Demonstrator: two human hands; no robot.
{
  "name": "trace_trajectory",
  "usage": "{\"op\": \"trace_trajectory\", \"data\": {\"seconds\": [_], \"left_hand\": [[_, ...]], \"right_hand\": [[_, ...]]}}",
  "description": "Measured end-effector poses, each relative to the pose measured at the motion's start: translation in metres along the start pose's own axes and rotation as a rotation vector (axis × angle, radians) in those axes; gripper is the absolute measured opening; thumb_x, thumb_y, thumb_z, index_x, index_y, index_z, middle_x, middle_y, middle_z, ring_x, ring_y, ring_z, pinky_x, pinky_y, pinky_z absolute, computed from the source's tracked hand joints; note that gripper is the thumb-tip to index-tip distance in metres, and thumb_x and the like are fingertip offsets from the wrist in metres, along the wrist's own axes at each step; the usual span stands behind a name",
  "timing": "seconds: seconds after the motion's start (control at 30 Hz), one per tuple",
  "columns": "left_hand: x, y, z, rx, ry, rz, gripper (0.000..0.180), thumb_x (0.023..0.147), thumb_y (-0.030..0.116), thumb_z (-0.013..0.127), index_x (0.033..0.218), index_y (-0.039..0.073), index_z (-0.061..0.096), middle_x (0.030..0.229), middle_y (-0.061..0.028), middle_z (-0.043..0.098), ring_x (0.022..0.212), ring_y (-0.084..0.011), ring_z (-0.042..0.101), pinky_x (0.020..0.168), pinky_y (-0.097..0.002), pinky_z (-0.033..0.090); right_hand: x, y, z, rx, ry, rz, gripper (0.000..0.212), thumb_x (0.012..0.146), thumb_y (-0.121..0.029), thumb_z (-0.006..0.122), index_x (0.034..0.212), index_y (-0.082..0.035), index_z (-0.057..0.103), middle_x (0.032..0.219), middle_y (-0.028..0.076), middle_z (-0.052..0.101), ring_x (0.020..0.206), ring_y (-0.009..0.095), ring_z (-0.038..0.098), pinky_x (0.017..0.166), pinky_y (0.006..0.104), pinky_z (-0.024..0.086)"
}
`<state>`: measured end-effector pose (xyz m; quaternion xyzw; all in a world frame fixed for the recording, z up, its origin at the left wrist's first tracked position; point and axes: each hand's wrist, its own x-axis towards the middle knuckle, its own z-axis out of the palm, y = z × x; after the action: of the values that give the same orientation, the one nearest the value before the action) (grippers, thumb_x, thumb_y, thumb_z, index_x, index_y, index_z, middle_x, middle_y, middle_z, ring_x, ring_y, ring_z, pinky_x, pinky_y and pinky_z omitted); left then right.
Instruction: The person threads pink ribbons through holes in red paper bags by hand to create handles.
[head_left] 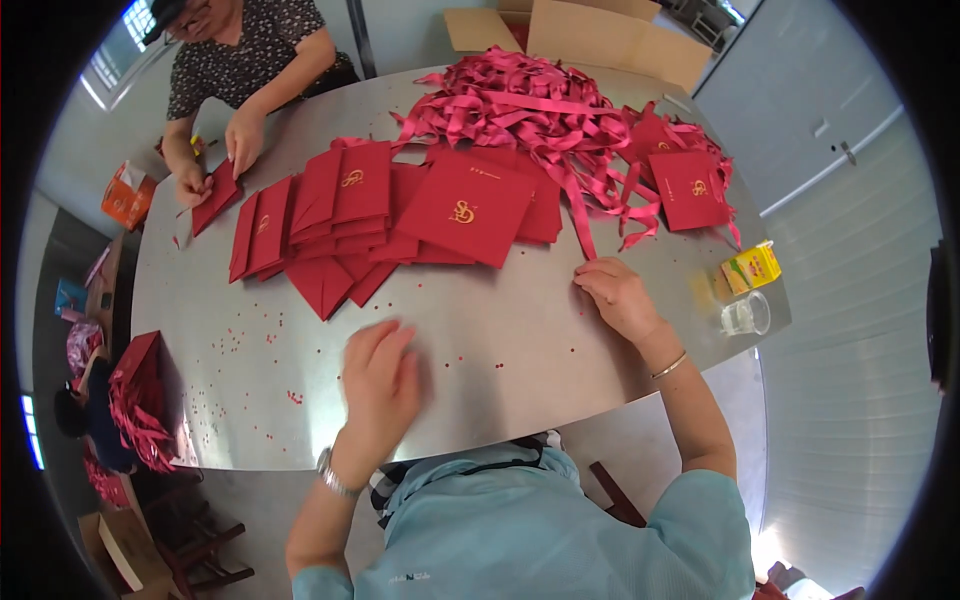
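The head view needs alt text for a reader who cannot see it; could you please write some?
A person's left hand and right hand rest empty on a grey table, just short of a spread of flat red paper bags. Behind lies a heap of red ribbons, and across the table a co-worker handles another red bag.

Two people sit at one grey table [560, 370], and four hands show in all. The wearer's left hand [380, 385] and right hand [615, 295] lie on the tabletop; the co-worker's two hands [215, 160] rest on one red envelope [215, 198]. Red folded envelopes lie fanned in an overlapping stack [380, 215], too overlapped to count. One more red envelope [690, 190] lies apart. One heap of red ribbons [530, 105], one cardboard box [600, 35], one yellow carton [752, 267], one clear glass [745, 315], and many tiny red dots [270, 340] show.
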<state>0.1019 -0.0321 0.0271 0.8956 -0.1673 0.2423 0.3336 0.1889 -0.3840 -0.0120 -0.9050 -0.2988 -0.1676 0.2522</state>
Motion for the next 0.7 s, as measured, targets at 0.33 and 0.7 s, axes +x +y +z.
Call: {"op": "trace_trajectory", "data": {"seconds": [0.33, 0.7], "left_hand": [[0.097, -0.008, 0.089, 0.418, -0.308, 0.168, 0.06, 0.08, 0.023, 0.071, 0.134, 0.004, 0.05, 0.14, -0.0177, 0.046, 0.132, -0.035, 0.041, 0.107, -0.0517, 0.033], [0.062, -0.003, 0.008, -0.923, 0.215, -0.626, 0.025, 0.103, 0.023, 0.05, 0.104, 0.002, 0.065, 0.082, 0.0047, 0.061, 0.073, -0.0058, 0.05, 0.066, -0.0234, 0.045]], "right_hand": [[-0.018, -0.08, -0.008, 0.112, 0.018, -0.095, 0.013, 0.074, -0.002, 0.067, 0.082, -0.011, 0.063, 0.077, 0.001, 0.062, 0.074, 0.022, 0.062, 0.079, 0.0349, 0.044], [-0.023, -0.096, 0.01, 0.585, 0.223, 0.301, 0.006, 0.093, 0.002, 0.057, 0.095, -0.002, 0.061, 0.085, 0.004, 0.059, 0.075, 0.013, 0.057, 0.067, 0.0258, 0.047]]}}
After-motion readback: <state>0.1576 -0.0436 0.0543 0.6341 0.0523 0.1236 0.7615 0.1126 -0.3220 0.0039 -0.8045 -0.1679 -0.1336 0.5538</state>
